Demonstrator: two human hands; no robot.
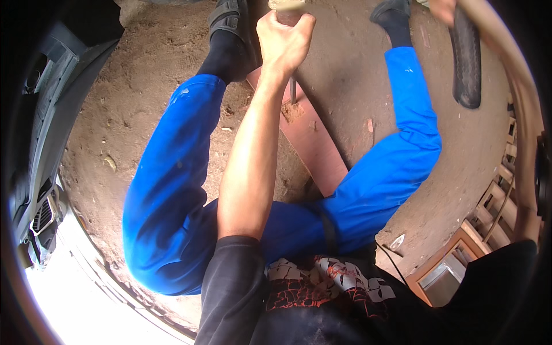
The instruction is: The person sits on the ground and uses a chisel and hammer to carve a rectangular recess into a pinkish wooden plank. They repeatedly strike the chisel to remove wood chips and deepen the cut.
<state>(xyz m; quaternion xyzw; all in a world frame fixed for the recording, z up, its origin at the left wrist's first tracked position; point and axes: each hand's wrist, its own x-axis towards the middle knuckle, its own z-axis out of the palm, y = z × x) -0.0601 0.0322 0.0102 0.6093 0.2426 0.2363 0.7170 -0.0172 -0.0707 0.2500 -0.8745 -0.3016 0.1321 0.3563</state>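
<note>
My left hand [284, 43] is wrapped round the dark handle of an upright chisel [293, 91], whose pale, worn top sticks out above the fist. The chisel's narrow metal shaft meets a reddish wooden plank [313, 144] at a rough, pale cut patch [292, 112]. This plank lies slantwise between my legs, its near end against my right thigh. At the upper right my right hand [443, 10] is raised, blurred and partly cut off by the frame's edge. Its fingers look curled beside a pale thing, too little shown to name.
A long dark piece with a rounded end [467, 69] shows below my right forearm. Wood chips [370, 124] are scattered on the bare earth floor [345, 34]. A wooden frame with a glassy panel [445, 282] stands at lower right. Dark vehicle-like parts [43, 190] line the left side.
</note>
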